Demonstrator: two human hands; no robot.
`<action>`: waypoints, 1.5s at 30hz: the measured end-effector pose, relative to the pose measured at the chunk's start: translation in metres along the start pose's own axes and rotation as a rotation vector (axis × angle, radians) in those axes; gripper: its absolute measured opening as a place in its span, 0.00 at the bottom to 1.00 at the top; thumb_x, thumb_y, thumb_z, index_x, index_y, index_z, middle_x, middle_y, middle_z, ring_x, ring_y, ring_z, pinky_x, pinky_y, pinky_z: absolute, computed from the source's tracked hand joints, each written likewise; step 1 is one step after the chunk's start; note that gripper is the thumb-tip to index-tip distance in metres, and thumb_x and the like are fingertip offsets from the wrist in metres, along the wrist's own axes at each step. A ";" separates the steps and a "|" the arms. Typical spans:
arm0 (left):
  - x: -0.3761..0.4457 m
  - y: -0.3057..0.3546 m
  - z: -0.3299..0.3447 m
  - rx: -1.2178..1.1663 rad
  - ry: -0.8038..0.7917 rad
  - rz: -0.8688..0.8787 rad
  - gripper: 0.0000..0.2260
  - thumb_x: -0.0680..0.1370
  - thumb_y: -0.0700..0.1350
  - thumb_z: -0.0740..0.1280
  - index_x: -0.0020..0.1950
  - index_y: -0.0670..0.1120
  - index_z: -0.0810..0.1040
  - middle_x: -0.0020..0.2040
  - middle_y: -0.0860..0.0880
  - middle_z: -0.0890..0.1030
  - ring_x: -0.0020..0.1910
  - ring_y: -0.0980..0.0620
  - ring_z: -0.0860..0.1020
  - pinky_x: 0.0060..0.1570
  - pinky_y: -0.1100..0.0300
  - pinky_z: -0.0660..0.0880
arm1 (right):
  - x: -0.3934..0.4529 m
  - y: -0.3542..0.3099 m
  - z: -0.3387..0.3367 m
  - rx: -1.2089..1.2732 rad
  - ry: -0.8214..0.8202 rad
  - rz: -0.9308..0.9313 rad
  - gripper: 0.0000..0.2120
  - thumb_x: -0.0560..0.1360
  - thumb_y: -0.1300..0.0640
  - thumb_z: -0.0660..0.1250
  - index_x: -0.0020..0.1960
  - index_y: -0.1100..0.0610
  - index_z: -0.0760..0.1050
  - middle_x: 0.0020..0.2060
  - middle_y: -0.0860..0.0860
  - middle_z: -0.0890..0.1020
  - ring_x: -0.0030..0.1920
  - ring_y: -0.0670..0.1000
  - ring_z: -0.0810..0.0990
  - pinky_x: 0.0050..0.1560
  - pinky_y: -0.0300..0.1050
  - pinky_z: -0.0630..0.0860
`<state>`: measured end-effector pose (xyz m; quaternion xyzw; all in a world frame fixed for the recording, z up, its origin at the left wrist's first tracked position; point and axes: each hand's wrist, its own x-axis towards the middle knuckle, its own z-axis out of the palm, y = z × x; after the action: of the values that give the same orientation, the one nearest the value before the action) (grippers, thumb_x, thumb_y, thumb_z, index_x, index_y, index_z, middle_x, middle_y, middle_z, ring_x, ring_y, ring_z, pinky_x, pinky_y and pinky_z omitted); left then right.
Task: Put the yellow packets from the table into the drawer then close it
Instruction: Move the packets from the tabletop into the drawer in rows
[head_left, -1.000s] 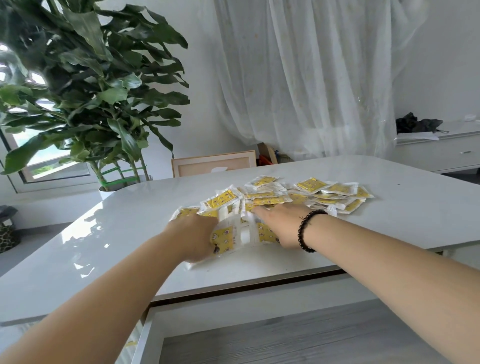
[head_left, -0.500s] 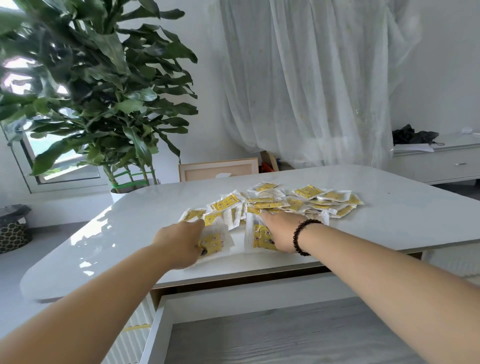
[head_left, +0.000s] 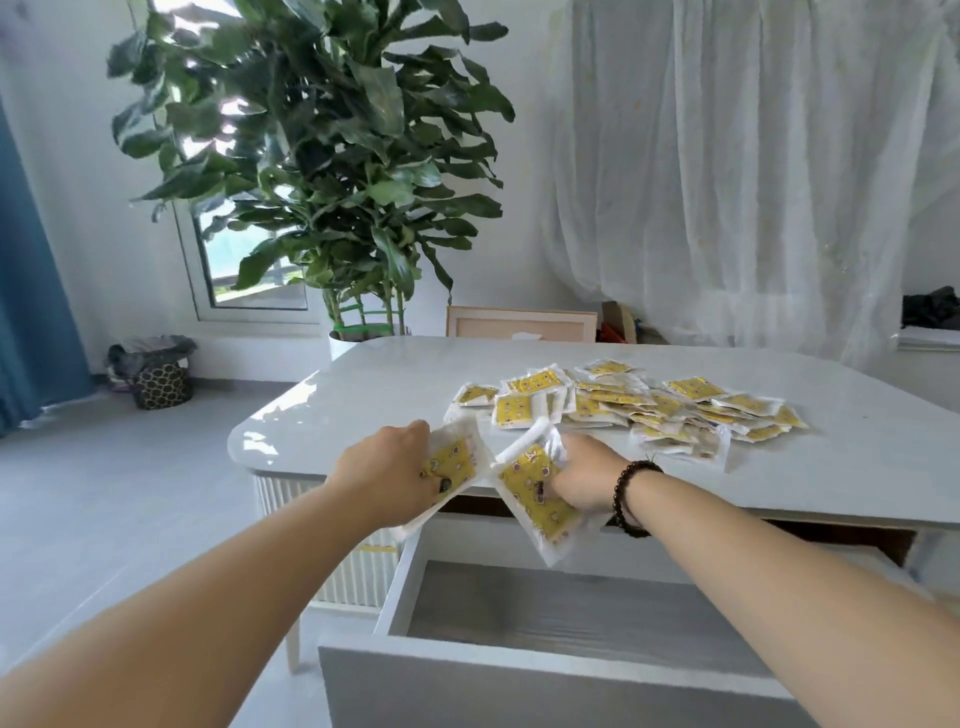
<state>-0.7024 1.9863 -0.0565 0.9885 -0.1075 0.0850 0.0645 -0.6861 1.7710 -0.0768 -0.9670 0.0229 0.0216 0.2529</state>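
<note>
Your left hand (head_left: 387, 475) and right hand (head_left: 584, 475) each grip yellow packets (head_left: 535, 491) above the open drawer (head_left: 545, 608); the pile (head_left: 649, 402) sits on the table (head_left: 857, 457).

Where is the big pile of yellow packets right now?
In the head view, the pile of yellow packets lies on the white table, right of the middle, just beyond the right hand and right of the big plant.

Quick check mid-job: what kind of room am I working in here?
Likely a home living or dining room: a big potted plant, sheer curtains and a white table with an open drawer.
</note>
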 end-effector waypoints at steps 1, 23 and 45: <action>-0.003 -0.005 0.000 0.001 -0.001 -0.014 0.12 0.77 0.51 0.63 0.57 0.47 0.67 0.47 0.50 0.72 0.44 0.47 0.74 0.40 0.57 0.72 | 0.000 -0.001 0.008 0.007 -0.030 0.014 0.11 0.72 0.60 0.65 0.54 0.59 0.76 0.50 0.54 0.82 0.50 0.54 0.80 0.51 0.48 0.80; 0.005 -0.070 0.008 -0.114 -0.075 -0.053 0.13 0.75 0.53 0.67 0.53 0.49 0.68 0.43 0.53 0.72 0.38 0.53 0.73 0.33 0.58 0.72 | 0.064 -0.025 0.143 -0.400 -0.499 0.099 0.21 0.83 0.54 0.52 0.70 0.66 0.67 0.68 0.59 0.71 0.68 0.56 0.69 0.65 0.44 0.66; 0.013 -0.052 0.019 -0.119 -0.131 -0.008 0.13 0.75 0.54 0.68 0.51 0.49 0.68 0.43 0.53 0.73 0.37 0.54 0.73 0.34 0.60 0.70 | 0.059 -0.021 0.174 -0.284 -0.408 0.167 0.21 0.84 0.55 0.47 0.72 0.65 0.62 0.71 0.59 0.67 0.68 0.59 0.70 0.65 0.48 0.70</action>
<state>-0.6751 2.0314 -0.0780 0.9868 -0.1126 0.0132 0.1161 -0.6309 1.8728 -0.2212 -0.9631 0.0479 0.2402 0.1113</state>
